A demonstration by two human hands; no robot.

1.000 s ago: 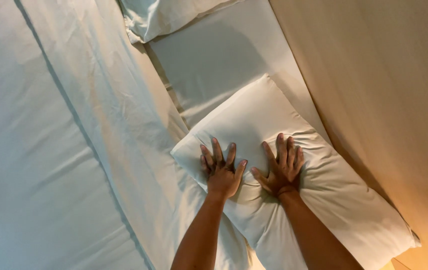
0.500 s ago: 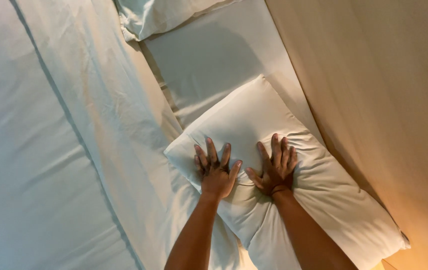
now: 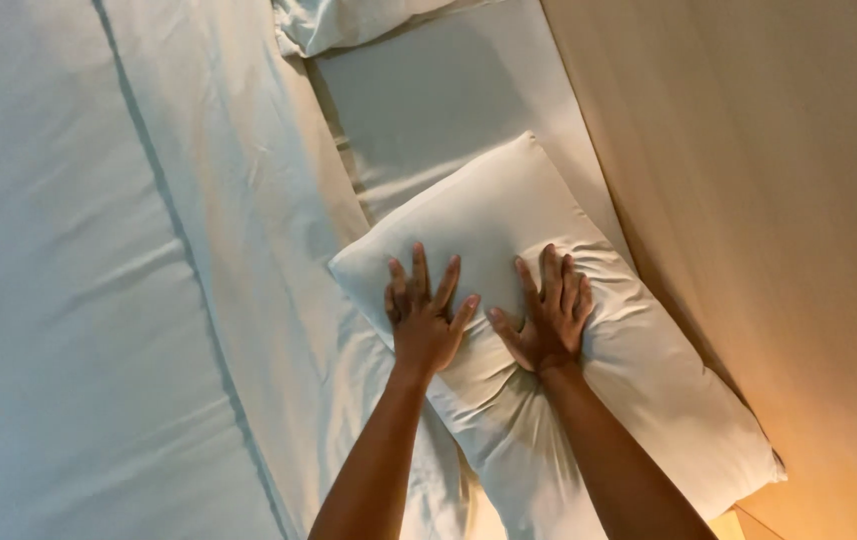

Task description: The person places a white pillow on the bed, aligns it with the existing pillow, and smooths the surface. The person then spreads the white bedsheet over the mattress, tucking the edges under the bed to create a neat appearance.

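Both hands press flat on the pillow (image 3: pixel 549 330), which lies slantwise on the bed with one long edge close beside the wooden headboard (image 3: pixel 749 200). The left hand (image 3: pixel 427 318) rests on the pillow's near half, on the side away from the headboard, fingers spread and released — nothing is gripped. The right hand (image 3: pixel 549 318) sits just beside it, nearer the headboard, palm down, fingers splayed and slightly dug in, so the cover creases outward from under it. Neither hand is clenched; both simply bear down on the stuffing.

Beyond the pillow, along the headboard, lies a bare stretch of sheet (image 3: pixel 449 100), and past that the corner of a second pillow (image 3: pixel 349 20) shows at the frame's top. On the side away from the headboard the duvet (image 3: pixel 99 280) covers the bed, its folded edge running close by the pillow's corner.

What might go wrong, as a judgement: the weight sits near the middle, so the filling could bunch toward the two ends and leave a hollow. Pressing on a slant may also slide the pillow toward the headboard — or ruck the sheet beneath it. The creases under the right hand could set in if the cover is not smoothed.
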